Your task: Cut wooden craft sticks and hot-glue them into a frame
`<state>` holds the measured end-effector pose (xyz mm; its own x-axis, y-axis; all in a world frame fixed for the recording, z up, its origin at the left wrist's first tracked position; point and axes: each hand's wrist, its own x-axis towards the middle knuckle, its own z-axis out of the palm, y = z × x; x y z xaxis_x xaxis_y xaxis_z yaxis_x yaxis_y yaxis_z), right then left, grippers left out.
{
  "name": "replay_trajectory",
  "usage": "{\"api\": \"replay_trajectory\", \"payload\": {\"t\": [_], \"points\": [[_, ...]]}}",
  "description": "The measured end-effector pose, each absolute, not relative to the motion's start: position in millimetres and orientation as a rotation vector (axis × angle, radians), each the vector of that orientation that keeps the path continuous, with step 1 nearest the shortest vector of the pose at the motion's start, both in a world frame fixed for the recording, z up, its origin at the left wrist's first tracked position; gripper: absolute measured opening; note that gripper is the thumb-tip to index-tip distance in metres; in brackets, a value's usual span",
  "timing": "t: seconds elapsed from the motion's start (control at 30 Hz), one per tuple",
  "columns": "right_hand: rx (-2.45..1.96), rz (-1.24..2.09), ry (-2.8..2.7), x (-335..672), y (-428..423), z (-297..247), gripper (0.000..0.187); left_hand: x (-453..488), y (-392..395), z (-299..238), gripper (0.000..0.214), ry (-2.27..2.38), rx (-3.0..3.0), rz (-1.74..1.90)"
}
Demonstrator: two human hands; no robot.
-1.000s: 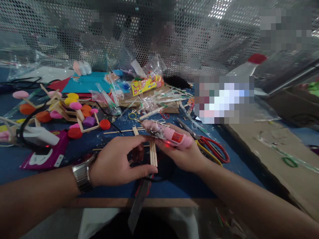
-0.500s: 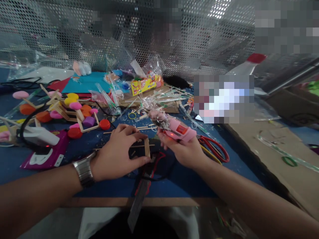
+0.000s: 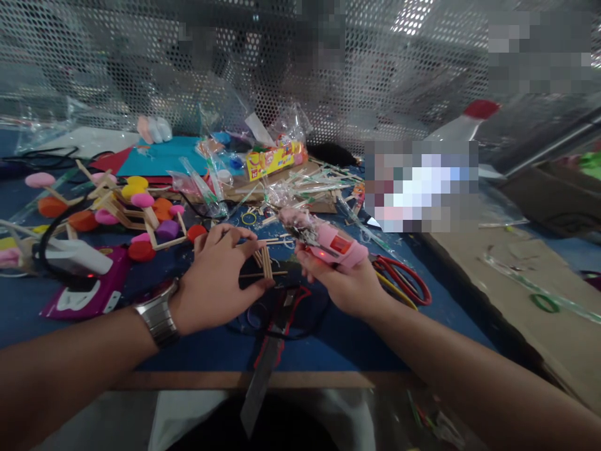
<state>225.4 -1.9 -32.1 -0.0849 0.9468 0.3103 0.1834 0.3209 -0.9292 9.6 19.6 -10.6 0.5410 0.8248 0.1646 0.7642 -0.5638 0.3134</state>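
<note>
My left hand [image 3: 213, 282], with a metal watch on the wrist, pinches a small bundle of thin wooden sticks [image 3: 265, 262] between thumb and fingers, just above the blue table [image 3: 197, 351]. Close to the right of it, my right hand [image 3: 345, 285] grips a pink glue gun [image 3: 328, 239] whose nozzle points left and away; a red light glows on its body. More loose sticks lie on the table under and beyond the bundle.
Red-handled scissors [image 3: 404, 279] lie right of the glue gun. A stick-and-foam-disc structure [image 3: 131, 216] stands at the left, near a white adapter [image 3: 70, 258]. Plastic packets [image 3: 272, 160] pile up at the back. Cardboard [image 3: 516, 294] covers the right side. A black cable loops below my hands.
My left hand has moved up and left with the stick bundle, away from me. The glue gun has lifted and drawn slightly right, apart from the sticks.
</note>
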Motion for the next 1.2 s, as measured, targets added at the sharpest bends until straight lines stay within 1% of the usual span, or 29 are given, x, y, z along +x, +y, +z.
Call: {"api": "replay_trajectory", "payload": {"t": [0.23,0.43,0.53,0.63,0.77,0.9,0.93,1.0,1.1,1.2], "points": [[-1.096,0.906,-1.532,225.7,-0.8,-31.4,0.017,8.5,22.3,-11.6,0.050,1.315,2.571,0.516],[-1.154,0.958,-1.526,222.3,-1.7,-27.6,0.017,8.1,19.5,-10.0,0.051,1.039,2.447,0.679],[-1.162,0.964,-1.551,220.4,-2.8,-24.9,0.017,7.7,18.8,-10.4,0.054,0.954,2.404,0.696],[-1.170,0.926,-1.544,219.0,-3.8,-23.3,0.022,8.0,17.8,-10.0,0.057,0.901,2.373,0.699],[-1.191,0.978,-1.493,217.1,-4.4,-21.5,0.020,8.9,15.7,-8.8,0.053,0.883,2.367,0.654],[-1.179,1.045,-1.431,216.8,-2.9,-18.9,0.019,8.8,17.5,-10.9,0.077,0.997,2.406,0.671],[-1.185,1.045,-1.409,217.2,-2.3,-18.3,0.021,8.6,19.1,-12.0,0.078,1.045,2.433,0.687],[-1.210,1.045,-1.373,218.0,-1.2,-17.5,0.025,8.1,23.0,-14.7,0.065,1.149,2.510,0.696],[-1.231,1.072,-1.337,218.3,-0.3,-16.3,0.033,7.5,27.4,-17.4,0.045,1.292,2.608,0.573],[-1.213,1.109,-1.307,217.1,-0.4,-15.2,0.039,7.7,27.8,-16.8,0.035,1.346,2.645,0.419]]}}
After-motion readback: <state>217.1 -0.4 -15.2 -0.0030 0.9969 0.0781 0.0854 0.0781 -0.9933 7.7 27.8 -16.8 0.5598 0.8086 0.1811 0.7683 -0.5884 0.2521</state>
